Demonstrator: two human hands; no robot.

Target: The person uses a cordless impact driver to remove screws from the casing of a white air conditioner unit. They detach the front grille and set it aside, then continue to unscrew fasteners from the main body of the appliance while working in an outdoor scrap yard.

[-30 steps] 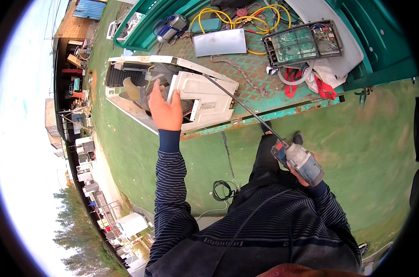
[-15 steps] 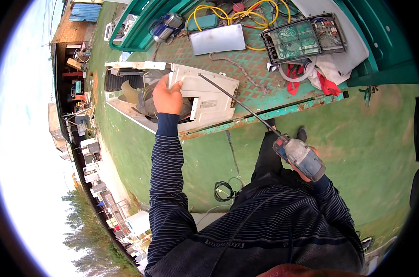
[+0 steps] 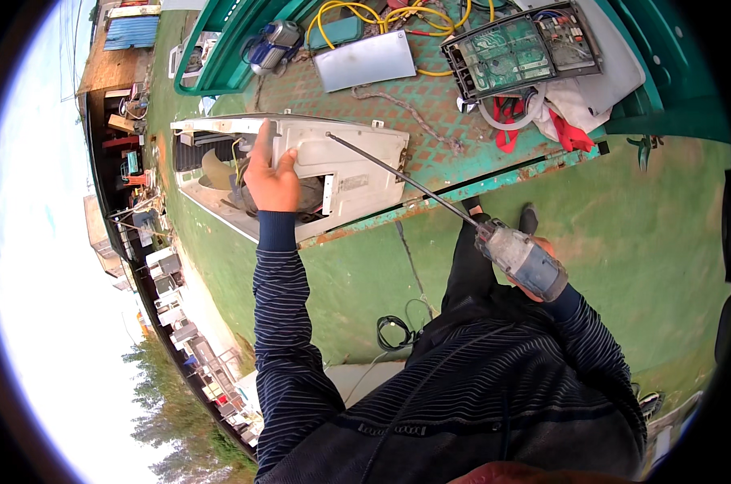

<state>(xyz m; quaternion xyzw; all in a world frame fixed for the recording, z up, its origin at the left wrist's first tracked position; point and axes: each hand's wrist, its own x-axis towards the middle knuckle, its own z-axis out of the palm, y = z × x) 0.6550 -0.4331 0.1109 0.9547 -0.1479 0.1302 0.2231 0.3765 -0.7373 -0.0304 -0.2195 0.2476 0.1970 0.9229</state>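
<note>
A pale metal housing (image 3: 365,173), like an outdoor air-conditioner unit, lies at the near left of the green truck bed (image 3: 317,101). Through its open side show a beige fan blade (image 3: 216,169) and a dark round part. My left hand (image 3: 274,181) is over the panel beside that opening, index finger stretched out and thumb apart; whether it touches the panel is unclear. In my right hand (image 3: 526,291) is a cordless driver (image 3: 517,256), its grip mostly hidden. Its long thin bit (image 3: 406,179) reaches left, the tip over or on the panel's far part.
Further back lie a small motor (image 3: 275,47), a teal case (image 3: 337,32), yellow hoses (image 3: 365,12), a flat silver sheet (image 3: 365,60) and a black-framed circuit board (image 3: 506,60). Red and white cloth (image 3: 563,129) sits under the board. A black cable coil (image 3: 393,332) rests on the green floor.
My left hand has let go of the panel's edge, and its index finger has straightened. My head view has shifted a little. The driver stays in my right hand.
</note>
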